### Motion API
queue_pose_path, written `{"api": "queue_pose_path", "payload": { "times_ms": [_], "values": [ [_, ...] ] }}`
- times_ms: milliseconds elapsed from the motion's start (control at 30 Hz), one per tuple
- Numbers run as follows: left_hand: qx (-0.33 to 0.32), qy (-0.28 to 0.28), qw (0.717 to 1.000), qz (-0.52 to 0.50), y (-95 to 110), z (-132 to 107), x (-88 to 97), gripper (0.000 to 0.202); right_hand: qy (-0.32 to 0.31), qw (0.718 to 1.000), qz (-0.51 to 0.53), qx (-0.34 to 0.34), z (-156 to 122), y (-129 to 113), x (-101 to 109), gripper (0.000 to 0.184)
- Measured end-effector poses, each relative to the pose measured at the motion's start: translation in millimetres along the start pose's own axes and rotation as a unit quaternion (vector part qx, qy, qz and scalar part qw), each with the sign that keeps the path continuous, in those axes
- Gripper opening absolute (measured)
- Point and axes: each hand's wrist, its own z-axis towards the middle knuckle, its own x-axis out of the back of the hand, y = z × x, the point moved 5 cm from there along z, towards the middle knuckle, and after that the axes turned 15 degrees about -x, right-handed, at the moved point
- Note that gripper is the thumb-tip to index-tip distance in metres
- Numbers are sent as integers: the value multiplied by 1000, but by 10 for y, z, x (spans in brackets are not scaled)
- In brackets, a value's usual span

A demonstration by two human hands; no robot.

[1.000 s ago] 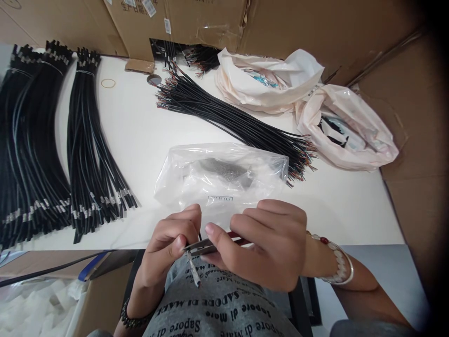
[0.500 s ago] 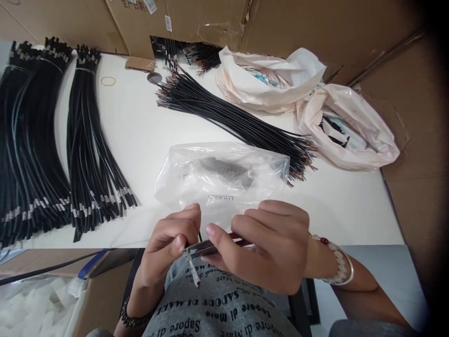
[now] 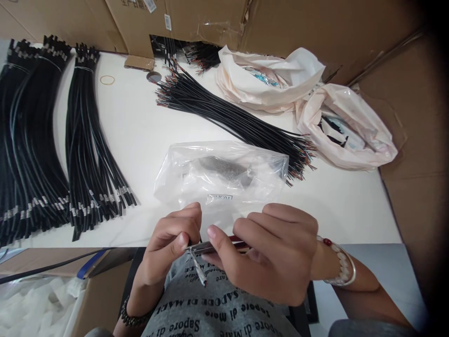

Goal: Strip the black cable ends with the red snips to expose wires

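Observation:
My left hand (image 3: 172, 248) is closed on a black cable, thumb and forefinger pinching it near its end. Most of that cable is hidden inside the fist. From the pinch a silvery, foil-like end (image 3: 199, 269) hangs down at a slant over the grey shirt. My right hand (image 3: 270, 255) is closed around a slim metal tool (image 3: 201, 248) with red handles; whether scissors or tweezers is hard to tell. The tool's tip touches the silvery end right beside my left thumb. Just beyond both hands lies a clear plastic bag (image 3: 168, 175) with dark grey contents.
Bundled black cables (image 3: 84, 140) lie on the white table (image 3: 122, 117) at left. A loose pile of black cables (image 3: 231, 114) crosses its middle. Two open white bags (image 3: 242, 93) stand back right. Cardboard (image 3: 308, 28) walls the rear. A box of white pieces (image 3: 38, 304) sits lower left.
My right hand has shifted slightly right and its wrist has turned a little. The silvery end now swings a bit further right. My left hand keeps its pinch.

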Motion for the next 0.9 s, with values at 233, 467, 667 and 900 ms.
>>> {"api": "queue_pose_path", "payload": {
  "times_ms": [233,467,667,900],
  "values": [
    [38,-10,997,-59,-35,-2,22,39,21,1000,-15,12,-4,-14,31,16],
    [93,76,993,-4,-44,-137,120,32,8,994,-63,90,-2,-41,90,19],
    [131,112,985,29,-63,-234,195,29,-13,994,-53,95,16,-9,101,14],
    [147,116,982,23,-107,-257,200,28,-50,992,-53,99,37,-38,142,8]
  ]
}}
